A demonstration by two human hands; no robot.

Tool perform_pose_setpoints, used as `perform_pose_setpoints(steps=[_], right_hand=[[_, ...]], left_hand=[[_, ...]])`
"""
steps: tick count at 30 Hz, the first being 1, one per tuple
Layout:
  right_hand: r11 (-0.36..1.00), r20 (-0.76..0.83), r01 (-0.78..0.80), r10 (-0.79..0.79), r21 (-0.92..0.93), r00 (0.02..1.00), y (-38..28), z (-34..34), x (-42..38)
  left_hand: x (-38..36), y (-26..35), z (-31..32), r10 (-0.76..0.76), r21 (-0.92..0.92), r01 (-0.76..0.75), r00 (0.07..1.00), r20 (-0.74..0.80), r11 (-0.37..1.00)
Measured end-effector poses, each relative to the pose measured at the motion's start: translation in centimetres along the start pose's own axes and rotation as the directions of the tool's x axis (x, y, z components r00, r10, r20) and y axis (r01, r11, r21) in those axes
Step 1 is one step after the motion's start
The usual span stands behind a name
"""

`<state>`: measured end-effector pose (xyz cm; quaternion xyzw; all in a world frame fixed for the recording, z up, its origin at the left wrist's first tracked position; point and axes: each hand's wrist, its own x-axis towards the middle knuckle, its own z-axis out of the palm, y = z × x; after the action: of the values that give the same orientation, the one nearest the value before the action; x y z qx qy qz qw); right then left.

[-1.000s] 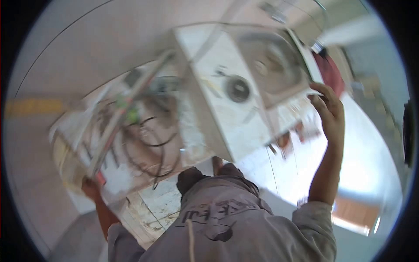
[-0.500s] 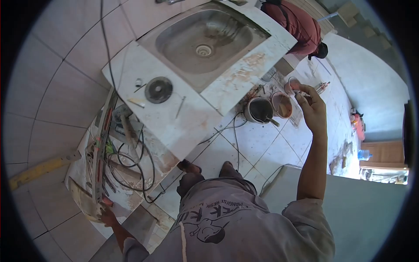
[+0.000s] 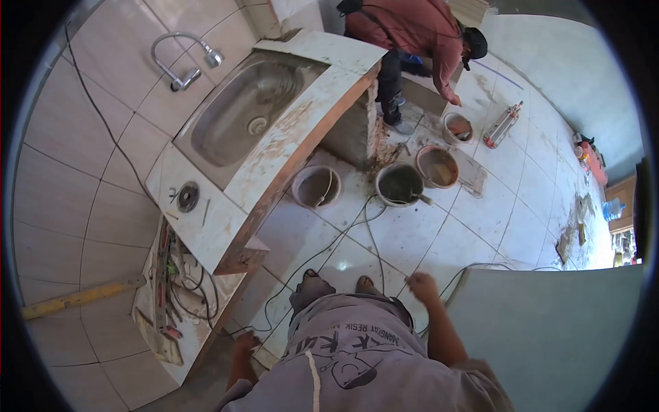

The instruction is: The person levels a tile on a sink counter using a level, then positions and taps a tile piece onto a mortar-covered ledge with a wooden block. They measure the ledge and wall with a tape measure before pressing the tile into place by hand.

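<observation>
My left hand (image 3: 246, 341) hangs beside the front edge of the low tiled counter (image 3: 189, 357), fingers slightly bent and apart, holding nothing I can see. A pale flat board (image 3: 158, 338) lies on that counter, away from the hand. My right hand (image 3: 423, 288) hangs over the tiled floor at my right side, its fingers curled in and nothing visible in them. Nearest ahead of it stand a bucket with dark contents (image 3: 399, 185) and a handled tool in it, and a bucket with reddish-brown contents (image 3: 437, 167).
A sink (image 3: 233, 130) sits in the raised counter, a black disc (image 3: 187, 197) beside it. Another bucket (image 3: 316, 187) stands under the counter edge. A co-worker (image 3: 419, 34) bends over a small bucket (image 3: 458, 128). Cables (image 3: 302, 269) cross the floor; a low wall (image 3: 535, 329) is at right.
My left hand has let go of the pale board and moved right, off the low counter. My right hand has come down from its raised position towards my body. The view has shifted.
</observation>
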<state>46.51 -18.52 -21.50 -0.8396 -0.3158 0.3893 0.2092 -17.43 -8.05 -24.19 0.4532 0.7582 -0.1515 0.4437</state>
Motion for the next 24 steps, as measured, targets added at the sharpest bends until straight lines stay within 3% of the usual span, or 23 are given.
perform_pose_setpoints(steps=[2, 3, 4, 5, 7, 9, 11, 12, 14, 15, 17, 19, 21, 23, 24], right_hand=[[0.997, 0.052, -0.020, 0.016, 0.069, 0.999, 0.5, -0.3, -2.6], [0.997, 0.051, -0.023, 0.020, 0.074, 0.999, 0.8, -1.0, -3.2], [0.995, 0.040, -0.046, 0.043, 0.084, 0.998, 1.2, -1.6, -3.4], [0.993, 0.025, -0.067, 0.065, 0.095, 0.998, 1.4, -2.4, -3.5], [1.000, -0.066, -0.015, 0.016, 0.024, 0.998, 1.4, -4.9, -3.1], [0.995, -0.199, -0.079, 0.089, 0.059, 0.976, 2.2, -7.5, -2.3], [0.989, -0.222, -0.087, 0.112, 0.118, 0.969, 2.2, -10.6, -1.6], [0.982, -0.246, -0.112, 0.147, 0.149, 0.958, 2.3, -12.1, -1.2], [0.975, -0.275, -0.138, 0.183, 0.174, 0.944, 3.4, -14.7, 0.5], [0.973, -0.290, -0.149, 0.196, 0.177, 0.937, 4.5, -15.7, 1.5], [0.970, -0.298, -0.162, 0.211, 0.180, 0.931, 6.1, -17.6, 3.4], [0.946, -0.274, -0.245, 0.298, 0.212, 0.914, 7.2, -19.7, 5.1], [0.945, -0.246, -0.294, 0.323, 0.146, 0.914, 9.1, -21.5, 7.0], [0.901, -0.141, -0.407, 0.427, 0.149, 0.893, 11.0, -23.6, 7.7], [0.896, -0.096, -0.417, 0.434, 0.153, 0.896, 12.2, -25.0, 8.3]], left_hand=[[1.7, 9.6, 3.9, 0.299, 0.455, -0.356, 0.934, 0.195, 0.816], [3.4, 11.5, 6.4, 0.606, 0.265, -0.620, 0.783, 0.140, 0.739], [3.1, 17.3, 7.3, 0.592, 0.364, -0.622, 0.779, 0.205, 0.693], [2.5, 21.5, 7.9, 0.617, 0.106, -0.640, 0.765, 0.183, 0.761], [1.7, 29.7, 8.7, 0.622, 0.044, -0.632, 0.772, 0.132, 0.774], [0.4, 36.9, 8.1, 0.589, 0.026, -0.604, 0.784, 0.195, 0.796], [0.4, 42.3, 8.2, 0.544, 0.073, -0.566, 0.815, 0.198, 0.821], [1.3, 43.5, 9.0, 0.544, 0.064, -0.567, 0.811, 0.214, 0.821], [4.2, 46.3, 10.8, 0.626, 0.141, -0.627, 0.778, 0.057, 0.766], [5.4, 47.7, 12.2, 0.626, 0.136, -0.628, 0.777, 0.062, 0.766], [7.3, 49.4, 14.9, 0.668, 0.244, -0.673, 0.735, 0.116, 0.698], [7.0, 52.2, 18.2, 0.596, 0.298, -0.616, 0.786, 0.166, 0.730], [6.0, 54.7, 21.2, 0.675, 0.448, -0.720, 0.677, 0.291, 0.529], [7.1, 57.4, 25.5, 0.597, 0.445, -0.638, 0.762, 0.251, 0.628], [7.9, 59.1, 27.5, 0.675, 0.321, -0.732, 0.680, 0.288, 0.601]])
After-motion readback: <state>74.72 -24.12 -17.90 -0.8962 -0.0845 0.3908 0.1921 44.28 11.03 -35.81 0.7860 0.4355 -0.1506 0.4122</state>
